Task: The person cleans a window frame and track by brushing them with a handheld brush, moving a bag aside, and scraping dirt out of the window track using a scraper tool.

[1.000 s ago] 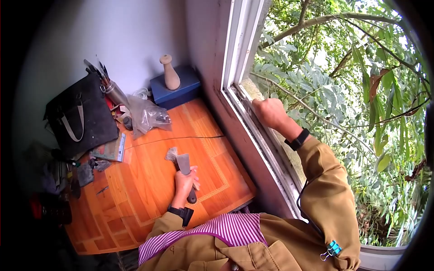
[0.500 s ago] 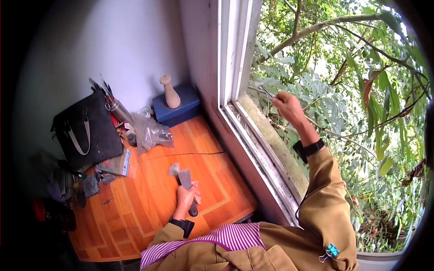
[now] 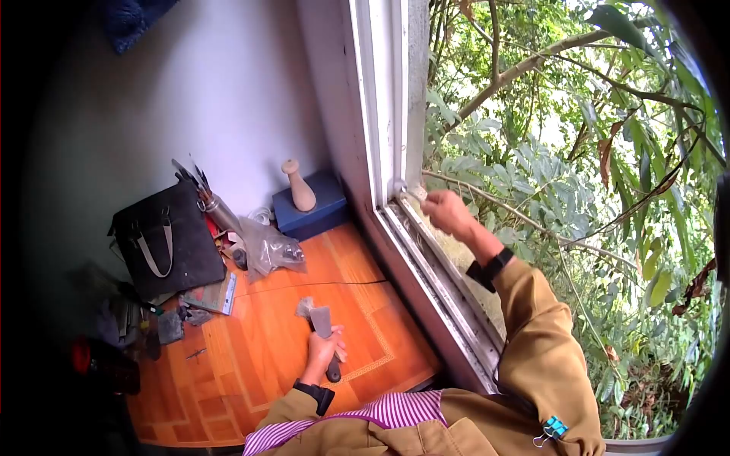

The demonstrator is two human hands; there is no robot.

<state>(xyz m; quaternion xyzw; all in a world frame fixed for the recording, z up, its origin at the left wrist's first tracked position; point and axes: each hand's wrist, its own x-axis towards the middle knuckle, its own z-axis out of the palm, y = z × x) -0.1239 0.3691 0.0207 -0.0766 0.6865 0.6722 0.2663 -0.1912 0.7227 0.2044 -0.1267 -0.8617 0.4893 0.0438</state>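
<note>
My hands: one at the window, one with tools

My right hand (image 3: 449, 213) is curled almost shut at the far end of the window track (image 3: 437, 262), pinching something small and pale that I cannot make out. My left hand (image 3: 323, 353) is closed around a scraper (image 3: 322, 325) and a brush (image 3: 306, 306), held together over the orange floor (image 3: 258, 365). Past them, by the wall, lie a plastic bag (image 3: 272, 249), a blue box (image 3: 315, 209) with a wooden piece (image 3: 299, 186) on top, and a black bag (image 3: 166, 239). Green leaves (image 3: 570, 190) fill the open window.

Tan jacket sleeves, black wristbands, striped purple shirt.
</note>
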